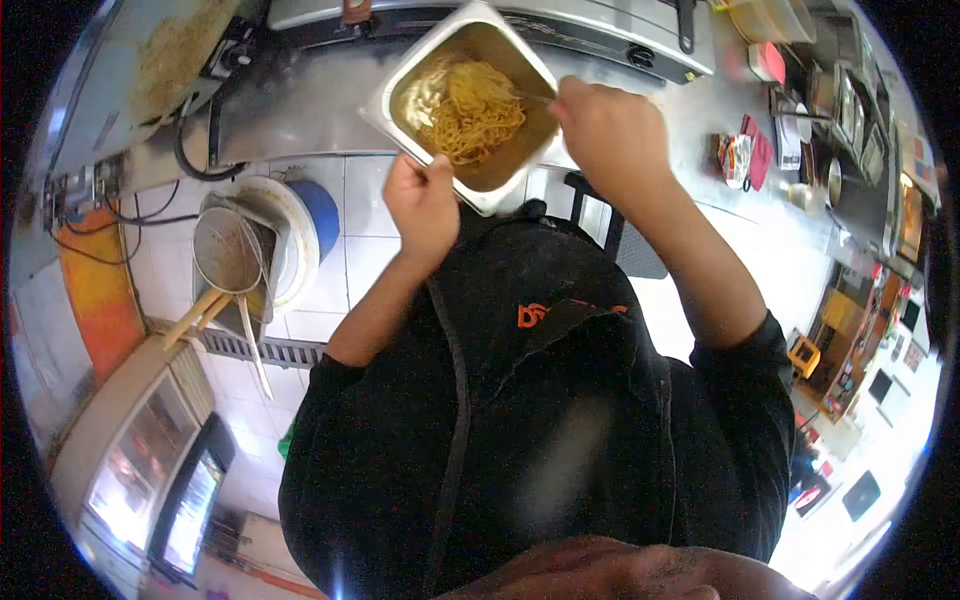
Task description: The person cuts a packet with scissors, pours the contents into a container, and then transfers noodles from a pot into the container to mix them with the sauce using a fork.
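A square, deep metal pan [545, 140] with a pale rim is tilted toward me at the counter's near edge. Yellow noodles [478, 110] lie in it, with a creamy white patch [425, 98] on their left side. My left hand [424, 205] is closed on the pan's near left rim, thumb over the edge. At the right rim, my right hand [615, 130] is closed around a thin metal utensil [530, 96] that reaches into the noodles; its working end is hidden among them.
Behind the pan runs a steel counter [310, 110] with a stove front [600, 50]. To the left on the tiled floor stand a blue-and-white bucket [318, 220] and a strainer [228, 250] with long handles. Packets [737, 158] and a red-lidded tub [766, 62] sit on the right.
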Action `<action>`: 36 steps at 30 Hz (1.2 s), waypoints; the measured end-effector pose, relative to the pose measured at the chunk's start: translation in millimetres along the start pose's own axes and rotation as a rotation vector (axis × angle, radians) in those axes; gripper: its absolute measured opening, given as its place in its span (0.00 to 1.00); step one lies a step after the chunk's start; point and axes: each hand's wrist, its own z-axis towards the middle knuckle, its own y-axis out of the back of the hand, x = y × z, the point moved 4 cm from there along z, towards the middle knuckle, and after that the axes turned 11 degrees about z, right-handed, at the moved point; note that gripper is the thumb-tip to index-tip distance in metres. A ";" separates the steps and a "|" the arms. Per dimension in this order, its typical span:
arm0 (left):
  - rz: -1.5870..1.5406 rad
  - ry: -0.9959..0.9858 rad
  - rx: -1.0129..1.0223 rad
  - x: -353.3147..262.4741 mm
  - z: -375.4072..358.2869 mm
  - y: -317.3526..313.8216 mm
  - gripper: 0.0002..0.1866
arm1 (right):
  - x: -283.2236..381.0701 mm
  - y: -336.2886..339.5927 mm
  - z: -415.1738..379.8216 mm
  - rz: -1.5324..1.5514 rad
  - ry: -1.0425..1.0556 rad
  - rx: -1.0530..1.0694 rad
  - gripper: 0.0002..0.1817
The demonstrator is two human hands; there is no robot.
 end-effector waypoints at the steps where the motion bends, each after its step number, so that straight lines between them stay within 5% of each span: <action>1: 0.022 -0.112 0.038 2.2 -5.8 -13.3 0.06 | -1.0 -2.9 -3.5 0.062 0.019 -0.015 0.10; 6: -0.035 -0.113 0.058 2.3 -1.7 -41.2 0.07 | -31.4 14.2 -48.3 0.042 -0.039 0.116 0.07; 10: 0.078 -0.103 0.206 1.3 -33.9 -82.9 0.06 | -65.5 16.0 -70.6 0.084 -0.232 -0.145 0.09; 14: 0.014 -0.108 0.261 -0.1 -60.3 -124.3 0.04 | -71.3 33.1 -136.1 0.211 -0.251 -0.050 0.09; 18: 0.052 -0.027 0.420 13.2 -118.0 -171.2 0.04 | -122.9 55.8 -220.7 0.123 -0.531 -0.256 0.09; 22: 0.339 -0.284 0.516 36.0 -191.2 -229.6 0.03 | -144.6 53.8 -332.6 0.202 -0.489 -0.273 0.08; 24: -0.071 0.003 0.575 33.3 -233.4 -264.7 0.05 | -161.4 63.8 -396.5 0.091 -0.615 -0.184 0.08; 28: 0.166 -0.091 0.865 77.9 -317.5 -303.6 0.03 | -192.2 73.0 -493.5 0.076 -0.715 -0.323 0.08; 34: 0.137 0.079 0.996 86.0 -410.9 -357.3 0.03 | -220.3 81.2 -632.4 0.077 -0.894 -0.133 0.07; 36: 0.221 0.112 1.121 100.1 -429.7 -366.3 0.03 | -221.1 71.0 -655.0 -0.009 -0.726 -0.339 0.06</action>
